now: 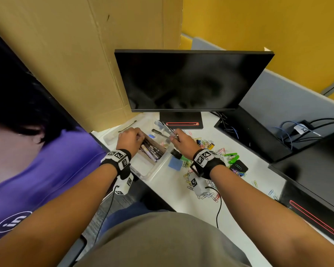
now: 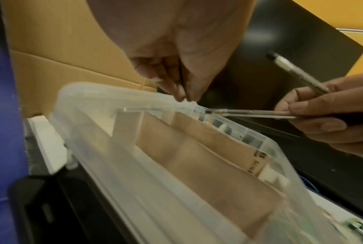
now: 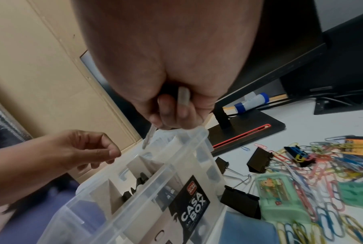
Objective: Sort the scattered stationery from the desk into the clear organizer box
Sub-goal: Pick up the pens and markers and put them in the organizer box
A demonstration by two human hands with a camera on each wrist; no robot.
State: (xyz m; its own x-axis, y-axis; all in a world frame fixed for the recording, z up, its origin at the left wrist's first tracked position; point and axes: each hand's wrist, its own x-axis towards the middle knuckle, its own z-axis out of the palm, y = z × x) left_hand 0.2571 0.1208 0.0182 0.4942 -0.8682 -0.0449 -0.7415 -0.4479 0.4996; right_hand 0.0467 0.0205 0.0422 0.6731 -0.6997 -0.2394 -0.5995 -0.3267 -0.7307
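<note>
Holding: right hand (image 1: 179, 140) pinches a bunch of pens (image 1: 165, 130) over the box's far end.
Left hand (image 1: 130, 138): fingers loosely curled over the box's far left rim, gripping nothing.
Box (image 1: 152, 170): clear, at the worktop's (image 1: 229, 199) near left edge, cardboard dividers, dark pens inside.
Paper clips (image 3: 322, 165): scattered right of the box, with black binder clips (image 3: 241, 200).
Monitor (image 1: 185, 79): behind the box.
</note>
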